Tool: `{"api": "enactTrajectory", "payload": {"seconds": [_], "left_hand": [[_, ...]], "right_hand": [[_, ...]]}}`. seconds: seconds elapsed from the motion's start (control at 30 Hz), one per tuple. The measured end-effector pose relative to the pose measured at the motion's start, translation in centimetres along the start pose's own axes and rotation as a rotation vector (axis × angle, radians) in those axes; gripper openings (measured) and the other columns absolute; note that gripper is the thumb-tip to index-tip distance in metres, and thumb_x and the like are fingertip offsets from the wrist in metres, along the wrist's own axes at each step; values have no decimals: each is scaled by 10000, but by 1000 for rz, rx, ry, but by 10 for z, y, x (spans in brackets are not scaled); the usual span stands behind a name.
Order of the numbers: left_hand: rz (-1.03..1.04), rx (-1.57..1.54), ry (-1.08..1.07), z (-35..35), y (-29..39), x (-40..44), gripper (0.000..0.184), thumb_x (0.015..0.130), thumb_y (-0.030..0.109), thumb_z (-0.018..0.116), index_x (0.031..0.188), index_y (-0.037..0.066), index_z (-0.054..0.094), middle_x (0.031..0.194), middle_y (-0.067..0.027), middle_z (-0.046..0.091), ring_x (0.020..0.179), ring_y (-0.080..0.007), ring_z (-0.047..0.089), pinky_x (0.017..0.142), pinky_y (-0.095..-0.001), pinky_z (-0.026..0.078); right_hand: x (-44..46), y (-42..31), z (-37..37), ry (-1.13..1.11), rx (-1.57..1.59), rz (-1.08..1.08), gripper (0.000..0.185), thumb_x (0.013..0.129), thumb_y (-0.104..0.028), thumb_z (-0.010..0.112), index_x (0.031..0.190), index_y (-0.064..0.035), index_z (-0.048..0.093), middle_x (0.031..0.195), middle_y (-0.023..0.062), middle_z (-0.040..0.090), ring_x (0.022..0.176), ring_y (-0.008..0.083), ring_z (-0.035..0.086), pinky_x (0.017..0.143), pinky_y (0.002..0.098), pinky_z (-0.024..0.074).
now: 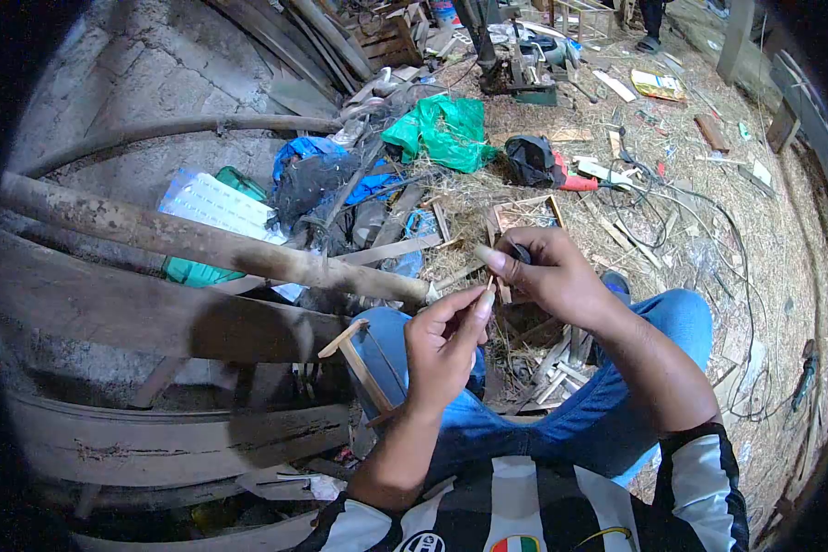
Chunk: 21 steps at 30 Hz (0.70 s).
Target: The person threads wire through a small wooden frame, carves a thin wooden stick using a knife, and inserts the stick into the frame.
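Both hands meet above the gap between the person's jeans-clad thighs. The left hand (pixel 448 348) has its thumb and forefinger pressed together on a thin wooden stick (pixel 490 281), its other fingers loosely curled. The right hand (pixel 554 278), just above and beside it, is closed with its fingers bent around a dark object (pixel 519 252), mostly hidden; its thumb reaches across close to the upper end of the stick, though I cannot tell whether it touches

Beside the left forearm, a light wooden frame (pixel 366 371) leans over the left thigh. Just past the right hand, a shallow wooden box (pixel 558 212) lies on the straw-littered floor (pixel 635 166), with small light pieces inside, too indistinct to name

Farther out, a crumpled green plastic bag (pixel 442 133) lies near a black and red bundle (pixel 535 161); the contents of either cannot be made out. To the left, a long pole (pixel 202 239) slants above a wooden plank (pixel 138 304), near a white printed sheet (pixel 216 204). To the right, a dark cable (pixel 727 216) loops across the floor
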<state>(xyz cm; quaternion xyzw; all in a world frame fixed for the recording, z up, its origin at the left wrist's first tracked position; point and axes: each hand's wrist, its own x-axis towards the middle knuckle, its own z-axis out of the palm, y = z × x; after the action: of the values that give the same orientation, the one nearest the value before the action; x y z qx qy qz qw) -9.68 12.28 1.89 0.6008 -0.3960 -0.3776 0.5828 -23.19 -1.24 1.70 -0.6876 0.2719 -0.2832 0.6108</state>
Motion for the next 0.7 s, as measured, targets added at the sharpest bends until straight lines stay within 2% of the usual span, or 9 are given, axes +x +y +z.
{"api": "enactTrajectory", "payload": {"seconds": [0.07, 0.13, 0.17, 0.23, 0.27, 0.3, 0.37, 0.4, 0.7], "left_hand": [[-65, -75, 23, -3, 1, -2, 238, 992, 152, 686, 1175, 1, 713, 676, 16, 594, 496, -24, 456, 448, -189, 339], [-130, -151, 48, -6, 2, -2, 234, 990, 148, 686, 1169, 0, 718, 667, 15, 589, 487, -24, 447, 439, -192, 334], [-109, -176, 51, -7, 1, -1, 233, 990, 145, 686, 1170, 0, 717, 666, 13, 588, 480, -23, 440, 432, -193, 329], [-85, -201, 57, -10, 2, 0, 232, 990, 141, 685, 1171, 0, 715, 665, 11, 587, 473, -23, 434, 424, -194, 323], [-91, -205, 76, -12, 4, 1, 234, 993, 139, 680, 1178, -1, 711, 667, 4, 590, 472, -26, 436, 422, -196, 327], [-99, -209, 95, -13, 4, 1, 237, 995, 137, 676, 1185, -1, 708, 670, -4, 592, 471, -29, 438, 419, -198, 332], [-58, -221, 116, -15, 0, 2, 240, 996, 135, 673, 1190, -3, 704, 679, -15, 596, 471, -32, 440, 416, -202, 338], [-17, -234, 134, -16, -1, 2, 243, 997, 133, 670, 1195, -5, 700, 688, -26, 601, 470, -36, 443, 412, -205, 344], [7, -273, 131, -16, 0, 2, 213, 995, 105, 664, 1171, -10, 701, 698, -43, 614, 471, -45, 458, 410, -219, 359]], "right_hand": [[0, -1, -1, 30, -51, -93, 320, 1024, -314, 642, 921, -11, 631, 736, -33, 540, 674, 53, 488, 571, 265, 395], [-3, -8, -3, 148, -130, -219, 314, 1010, -330, 620, 1017, -16, 603, 761, 155, 606, 679, 284, 626, 634, 416, 466], [-4, -10, -4, 145, -129, -223, 314, 1010, -330, 620, 1017, -16, 603, 761, 155, 606, 679, 284, 626, 634, 416, 466], [-7, -13, -4, 98, -373, -266, 284, 1014, -314, 592, 1075, -37, 581, 804, 191, 630, 740, 400, 654, 645, 470, 487], [-10, -15, -2, 112, -449, -308, 232, 1017, -276, 599, 1026, -45, 620, 765, 137, 637, 710, 298, 667, 647, 410, 497], [-11, -15, -1, 110, -448, -309, 232, 1017, -276, 599, 1026, -45, 620, 765, 137, 637, 710, 298, 667, 647, 410, 497], [-13, -16, 1, 93, -663, -456, 190, 974, -242, 632, 1018, -57, 621, 799, 137, 655, 728, 349, 671, 627, 430, 504], [-15, -14, 3, 92, -705, -451, 184, 922, -222, 663, 1020, -71, 622, 832, 138, 666, 737, 376, 664, 606, 455, 504], [-17, -18, 6, 58, -873, -435, 208, 882, -237, 677, 1041, -111, 631, 824, 107, 647, 727, 338, 666, 573, 460, 504]]}}
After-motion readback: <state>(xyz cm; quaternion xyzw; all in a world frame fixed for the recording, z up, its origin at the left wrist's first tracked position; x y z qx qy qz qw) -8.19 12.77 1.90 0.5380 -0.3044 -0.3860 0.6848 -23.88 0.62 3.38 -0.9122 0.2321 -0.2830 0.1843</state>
